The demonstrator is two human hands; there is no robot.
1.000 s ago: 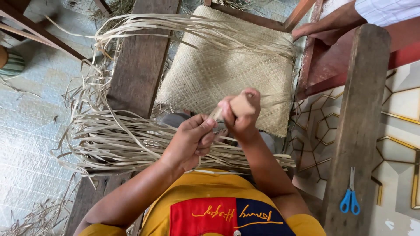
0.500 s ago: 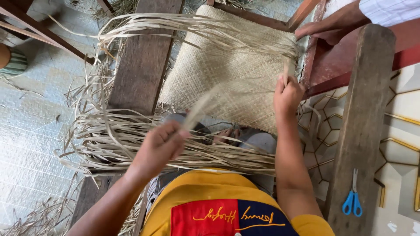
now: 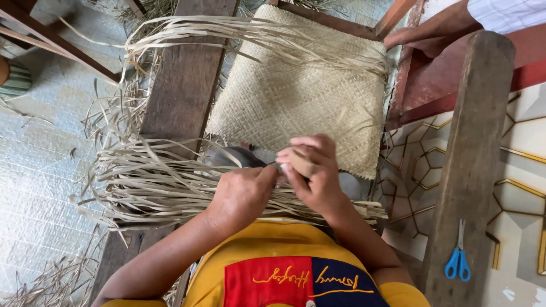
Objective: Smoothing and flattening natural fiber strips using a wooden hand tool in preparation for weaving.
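Observation:
A pale woven mat (image 3: 296, 96) lies in front of me with loose straw strips trailing off its far edge. A thick bundle of dried strips (image 3: 153, 185) lies across my lap and spreads to the left. My left hand (image 3: 242, 193) and my right hand (image 3: 313, 170) meet just above that bundle. The right hand grips a small tan wooden tool (image 3: 298, 162). The left hand pinches a strip right at the tool's tip. Part of the strip is hidden by the fingers.
A wooden plank (image 3: 182, 85) runs under the mat's left side, a wooden beam (image 3: 472, 165) stands at the right. Blue-handled scissors (image 3: 458, 257) lie on the patterned floor. Another person's hand (image 3: 424, 35) rests on a red frame at top right. Straw scraps litter the floor at left.
Half a second ago my hands were apart, the right one stretched up toward the mat with a strip drawn out. Now both have come back together over the bundle.

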